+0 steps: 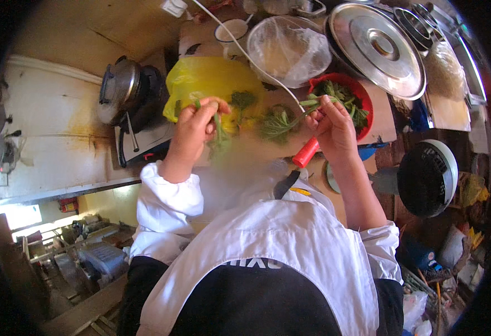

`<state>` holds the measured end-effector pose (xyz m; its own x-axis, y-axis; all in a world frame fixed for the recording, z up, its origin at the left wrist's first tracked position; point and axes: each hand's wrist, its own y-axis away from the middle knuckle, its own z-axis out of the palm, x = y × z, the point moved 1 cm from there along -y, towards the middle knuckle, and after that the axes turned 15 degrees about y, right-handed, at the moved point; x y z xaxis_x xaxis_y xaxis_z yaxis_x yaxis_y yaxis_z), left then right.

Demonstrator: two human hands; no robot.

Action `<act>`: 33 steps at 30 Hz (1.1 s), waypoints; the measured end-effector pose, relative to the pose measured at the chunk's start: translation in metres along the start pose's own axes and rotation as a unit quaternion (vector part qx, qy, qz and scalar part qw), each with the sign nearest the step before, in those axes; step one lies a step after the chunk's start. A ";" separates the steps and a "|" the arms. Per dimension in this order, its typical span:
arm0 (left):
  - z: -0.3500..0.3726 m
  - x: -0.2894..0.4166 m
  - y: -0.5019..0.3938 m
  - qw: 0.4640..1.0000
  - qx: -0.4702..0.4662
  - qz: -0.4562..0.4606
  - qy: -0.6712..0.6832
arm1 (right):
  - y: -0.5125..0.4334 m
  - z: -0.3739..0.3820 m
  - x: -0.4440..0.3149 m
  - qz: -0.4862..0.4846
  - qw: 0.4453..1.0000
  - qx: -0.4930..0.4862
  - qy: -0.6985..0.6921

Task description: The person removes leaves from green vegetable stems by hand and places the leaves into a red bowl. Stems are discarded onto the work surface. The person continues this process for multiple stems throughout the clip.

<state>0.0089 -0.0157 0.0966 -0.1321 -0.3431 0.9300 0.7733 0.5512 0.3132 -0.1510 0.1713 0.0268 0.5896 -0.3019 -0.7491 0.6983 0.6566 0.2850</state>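
Note:
My left hand (199, 126) pinches a green leafy stem (217, 128) whose lower end blurs out. In my right hand (331, 122) is another stem with a broad leaf (279, 127) hanging to its left. Just behind that hand sits a red plastic colander (365, 94) holding leafy greens (346, 98); its red handle (306, 152) points toward me. A yellow plastic bag (203, 77) lies spread on the table beyond my left hand, with some greens (243, 101) on it. A white cord (253, 61) crosses the view down to near my right hand.
A bowl (289, 50) covered in clear plastic and a large metal lid (379, 46) stand at the back. An enamel cup (232, 31) is beside them. At left, a pot (121, 92) sits near a stove. A round black-and-white fan (428, 178) is to the right.

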 end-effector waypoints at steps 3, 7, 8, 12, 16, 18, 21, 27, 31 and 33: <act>0.034 0.010 -0.006 0.994 -0.087 -0.014 0.061 | 0.008 -0.014 -0.009 0.018 0.999 -0.018 0.043; 0.090 0.003 -0.023 0.975 -0.220 0.021 -0.012 | 0.030 -0.020 -0.022 0.043 0.994 -0.039 0.098; 0.106 -0.004 -0.026 0.968 -0.244 0.053 -0.030 | 0.034 -0.020 -0.025 0.047 0.990 -0.060 0.117; 0.138 -0.025 -0.038 0.953 -0.293 0.016 -0.075 | 0.037 -0.024 -0.034 0.037 0.972 -0.101 0.211; 0.138 -0.033 -0.051 0.966 -0.208 0.129 -0.080 | 0.027 -0.036 -0.040 0.044 0.988 -0.084 0.119; 0.128 -0.036 -0.051 0.961 -0.222 0.038 -0.162 | 0.022 -0.041 -0.041 0.037 0.994 -0.086 0.052; 0.119 -0.047 -0.038 0.936 -0.317 -0.117 -0.097 | 0.017 -0.044 -0.033 -0.009 1.000 -0.023 -0.010; 0.125 -0.050 -0.018 0.918 -0.310 0.108 -0.222 | 0.027 -0.035 -0.016 -0.142 0.980 0.023 0.140; 0.127 -0.054 -0.012 0.853 -0.322 0.135 -0.387 | 0.037 -0.024 -0.005 -0.176 0.959 0.018 0.224; 0.120 -0.058 -0.011 0.897 -0.307 0.096 -0.302 | 0.038 -0.021 -0.001 -0.181 0.960 0.004 0.214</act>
<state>-0.0660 0.0895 0.0621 -0.1281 0.2905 0.9483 0.9893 -0.0300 0.1428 -0.1339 0.2110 0.0262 0.0882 -0.1959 -0.9767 0.8297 0.5570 -0.0368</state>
